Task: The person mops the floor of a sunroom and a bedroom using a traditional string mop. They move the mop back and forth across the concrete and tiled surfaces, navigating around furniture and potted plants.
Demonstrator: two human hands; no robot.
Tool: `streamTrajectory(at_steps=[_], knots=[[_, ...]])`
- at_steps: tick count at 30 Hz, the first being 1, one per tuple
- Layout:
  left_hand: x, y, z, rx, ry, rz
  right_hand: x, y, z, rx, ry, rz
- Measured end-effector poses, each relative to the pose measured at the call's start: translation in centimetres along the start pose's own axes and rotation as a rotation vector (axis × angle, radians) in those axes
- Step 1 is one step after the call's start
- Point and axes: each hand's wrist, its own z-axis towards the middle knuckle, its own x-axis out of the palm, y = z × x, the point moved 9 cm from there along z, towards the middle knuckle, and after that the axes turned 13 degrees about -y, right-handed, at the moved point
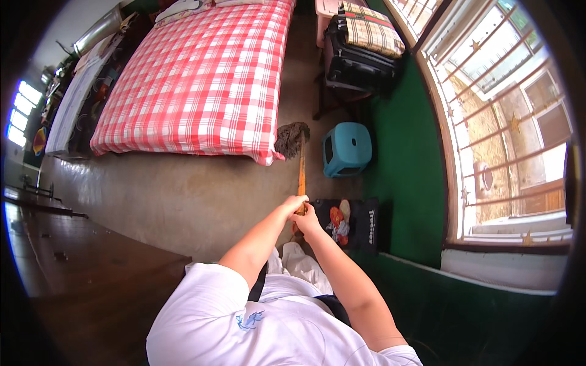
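Observation:
Both my hands are closed around the wooden handle of a mop (301,174), which points away from me. My left hand (295,204) grips it a little farther along the handle, and my right hand (306,218) sits just behind, nearly touching the left. At the far end, the dark grey strands of the mop head rest on the floor by the near right corner of the bed (201,79). A red and white checked cover hangs over that corner. To the right of the mop head stands a blue plastic stool (348,148).
A dark mat (365,229) with shoes (339,221) on it lies right of my hands. Beyond the stool, a black suitcase (360,61) rests on a stand, a folded plaid cloth on top. A barred window (500,122) lines the right wall; dark wooden furniture (91,256) stands at left.

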Motion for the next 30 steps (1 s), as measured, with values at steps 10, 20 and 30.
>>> streamTrajectory(at_steps=[10,20,30], knots=[[1.1,-13.2,5.7,-0.017,0.006,-0.037,1.3,12.0,7.8,0.025,0.03,-0.026],[0.2,-31.9,14.4,-0.033,0.006,-0.037,5.7,27.0,22.0,-0.048,-0.019,-0.147],[-0.9,-47.5,22.5,0.029,-0.039,-0.038,9.2,39.5,33.4,-0.099,-0.022,-0.294]])
